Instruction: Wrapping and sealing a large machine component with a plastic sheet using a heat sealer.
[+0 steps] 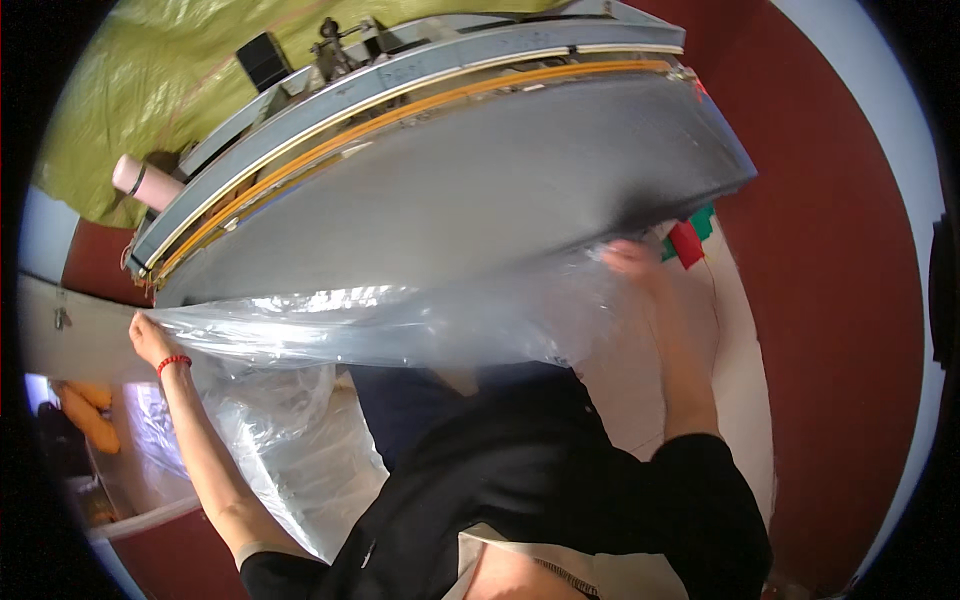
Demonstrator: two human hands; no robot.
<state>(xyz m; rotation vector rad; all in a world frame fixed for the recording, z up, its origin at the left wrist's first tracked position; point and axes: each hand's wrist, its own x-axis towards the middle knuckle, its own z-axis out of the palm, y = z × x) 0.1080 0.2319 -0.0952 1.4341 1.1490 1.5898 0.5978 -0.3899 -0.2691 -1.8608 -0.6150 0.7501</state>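
A large clear plastic sheet or bag (400, 325) is stretched along the near edge of a grey machine table (450, 190). My left hand (150, 340), with a red bracelet on the wrist, grips the sheet's left end. My right hand (630, 260) holds its right end close under the table's edge; the plastic partly veils that hand. The sheet sags between both hands and hangs down in front of my dark clothing.
An orange strip and metal rails (420, 100) run along the table's far side. A pink roll (140, 180) lies at the left by yellow-green sheeting (130, 90). Red and green pieces (690, 240) lie on pale material at the right, over a red floor (830, 300).
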